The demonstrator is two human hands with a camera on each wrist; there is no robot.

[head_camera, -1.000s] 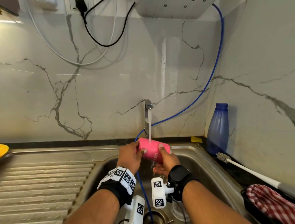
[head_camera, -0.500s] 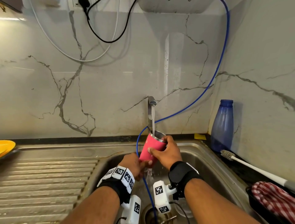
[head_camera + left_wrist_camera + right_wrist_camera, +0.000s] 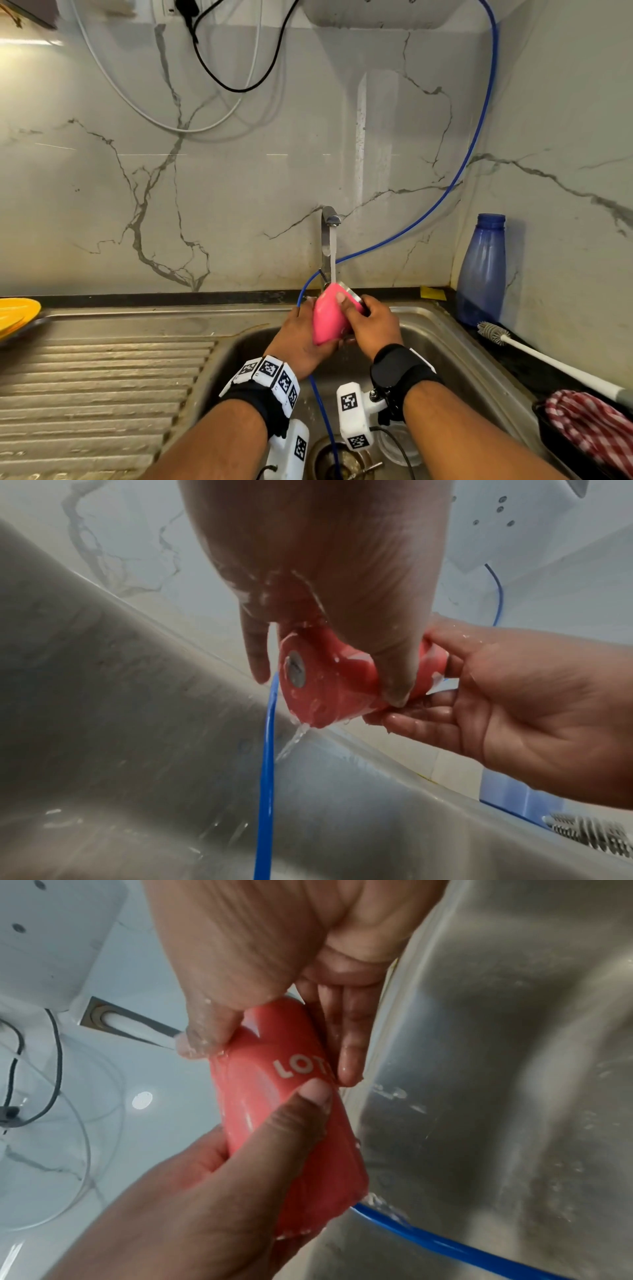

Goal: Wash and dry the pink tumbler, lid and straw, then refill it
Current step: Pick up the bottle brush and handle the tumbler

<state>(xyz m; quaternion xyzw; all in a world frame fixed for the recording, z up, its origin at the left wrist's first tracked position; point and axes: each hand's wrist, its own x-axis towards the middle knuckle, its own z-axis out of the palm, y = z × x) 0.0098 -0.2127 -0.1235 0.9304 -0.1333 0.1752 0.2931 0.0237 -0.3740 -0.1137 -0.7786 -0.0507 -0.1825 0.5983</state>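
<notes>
Your two hands hold the pink metal tumbler (image 3: 328, 318) over the stainless steel sink basin (image 3: 442, 339), tilted so its steel rim points up and away toward the chrome tap (image 3: 329, 219). A stream of water falls from the tap onto the tumbler's upper end, and the left wrist view shows water running off the edge of its base. Your left hand (image 3: 297, 337) is wrapped round the lower part of the body, thumb lying across the side near the white lettering. Your right hand (image 3: 373, 323) grips the upper part near the rim, thumb on the pink wall and fingers curled round the far side. A thin blue hose (image 3: 455, 178) comes down the marble wall, passes behind the tumbler and drops into the basin. On the dark worktop at your right stand a translucent blue plastic bottle (image 3: 483, 270), a white-handled bottle brush (image 3: 548, 359) lying flat, and a red-and-white checked cloth (image 3: 592, 425) in a black tray.
</notes>
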